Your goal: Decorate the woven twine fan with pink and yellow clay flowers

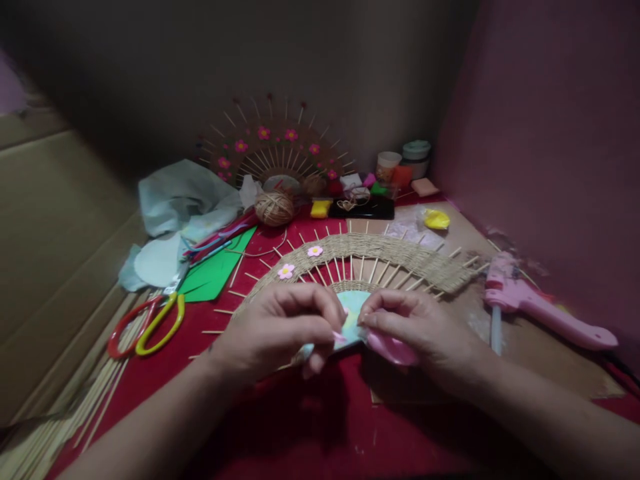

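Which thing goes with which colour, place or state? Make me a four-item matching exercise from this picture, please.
1. Scissors
2. Glue gun
3. Ball of twine
4. Right hand

A. Pink, at the far right
B. Pinching a pink item
C. Red and yellow handles
D. Tan, behind the nearer woven fan

Pairs: 1-C, 2-A, 3-D, 4-B

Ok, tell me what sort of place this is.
Probably a small craft corner, perhaps at home: a woven fan decorated with flowers, a glue gun and a ball of twine point to it.
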Motion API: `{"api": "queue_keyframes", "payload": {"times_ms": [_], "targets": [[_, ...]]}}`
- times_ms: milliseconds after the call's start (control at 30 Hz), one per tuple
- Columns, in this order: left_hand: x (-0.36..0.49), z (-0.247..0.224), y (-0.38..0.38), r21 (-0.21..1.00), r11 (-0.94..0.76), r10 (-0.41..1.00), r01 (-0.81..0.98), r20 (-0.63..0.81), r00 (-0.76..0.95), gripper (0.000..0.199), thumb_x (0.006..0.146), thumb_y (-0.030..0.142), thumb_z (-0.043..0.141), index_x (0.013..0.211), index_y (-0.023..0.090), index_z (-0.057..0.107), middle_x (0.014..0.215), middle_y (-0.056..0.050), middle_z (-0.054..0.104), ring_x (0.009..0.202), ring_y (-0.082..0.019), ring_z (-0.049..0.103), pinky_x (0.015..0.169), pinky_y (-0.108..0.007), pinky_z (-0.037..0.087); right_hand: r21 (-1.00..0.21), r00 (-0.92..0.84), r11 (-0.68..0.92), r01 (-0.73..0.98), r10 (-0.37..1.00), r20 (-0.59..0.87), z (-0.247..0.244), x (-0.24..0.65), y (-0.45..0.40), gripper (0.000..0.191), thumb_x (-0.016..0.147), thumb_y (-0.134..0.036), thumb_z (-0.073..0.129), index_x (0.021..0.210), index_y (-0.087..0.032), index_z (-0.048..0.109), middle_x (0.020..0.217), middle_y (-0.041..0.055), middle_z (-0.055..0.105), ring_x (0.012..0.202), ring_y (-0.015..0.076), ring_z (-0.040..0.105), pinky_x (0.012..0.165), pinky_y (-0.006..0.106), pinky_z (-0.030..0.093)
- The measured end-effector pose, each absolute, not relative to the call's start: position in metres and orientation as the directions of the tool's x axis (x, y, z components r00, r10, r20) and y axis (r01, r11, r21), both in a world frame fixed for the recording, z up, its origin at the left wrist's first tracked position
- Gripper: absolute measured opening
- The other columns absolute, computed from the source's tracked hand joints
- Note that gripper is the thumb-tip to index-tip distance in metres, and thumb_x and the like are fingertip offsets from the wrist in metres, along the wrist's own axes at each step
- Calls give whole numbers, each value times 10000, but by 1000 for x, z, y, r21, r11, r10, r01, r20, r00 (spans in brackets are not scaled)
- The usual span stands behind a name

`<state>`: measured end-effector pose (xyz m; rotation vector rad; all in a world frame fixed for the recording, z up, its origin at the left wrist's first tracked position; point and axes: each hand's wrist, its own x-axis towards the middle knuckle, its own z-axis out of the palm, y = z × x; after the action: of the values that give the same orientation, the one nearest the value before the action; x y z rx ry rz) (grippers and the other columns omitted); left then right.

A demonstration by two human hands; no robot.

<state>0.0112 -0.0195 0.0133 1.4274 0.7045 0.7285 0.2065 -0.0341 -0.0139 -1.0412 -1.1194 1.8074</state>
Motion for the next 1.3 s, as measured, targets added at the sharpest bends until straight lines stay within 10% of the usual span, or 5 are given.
{"api": "queue_keyframes", "payload": {"times_ms": [233,533,967,1300], "targets": [[11,5,-9,896,362,786,-256,-146,601,44,808,119,613,809,136,573,643,-26,693,436,-123,634,338,-149,471,-921,-484,-333,-203,852,-201,-13,208,-35,238,787,-355,661,814,-119,648,535,-33,516,417,32,375,408,177,223],[11,0,-8,889,351,759,-293,-87,645,165,888,173,524,1053,189,522,685,-22,702,477,-143,665,358,-167,504,-892,-468,-328,-312,870,-156,-16,210,-35,174,748,-222,667,917,-189,646,711,-14,586,500,51,422,452,188,288],[7,-1,-8,953,260,863,-152,-159,480,246,779,349,670,693,151,552,449,26,587,290,-50,463,292,-110,349,-879,-485,-357,-315,857,-174,-15,213,-35,108,740,-249,657,783,-150,662,736,28,612,615,91,497,560,206,345],[16,0,-11,894,338,792,-293,-102,602,109,848,185,584,942,131,599,759,-40,681,525,-130,661,422,-200,540,-855,-505,-374,-360,849,-158,-14,212,-35,134,719,-267,688,771,-149,649,777,31,614,661,115,524,619,236,384]]}}
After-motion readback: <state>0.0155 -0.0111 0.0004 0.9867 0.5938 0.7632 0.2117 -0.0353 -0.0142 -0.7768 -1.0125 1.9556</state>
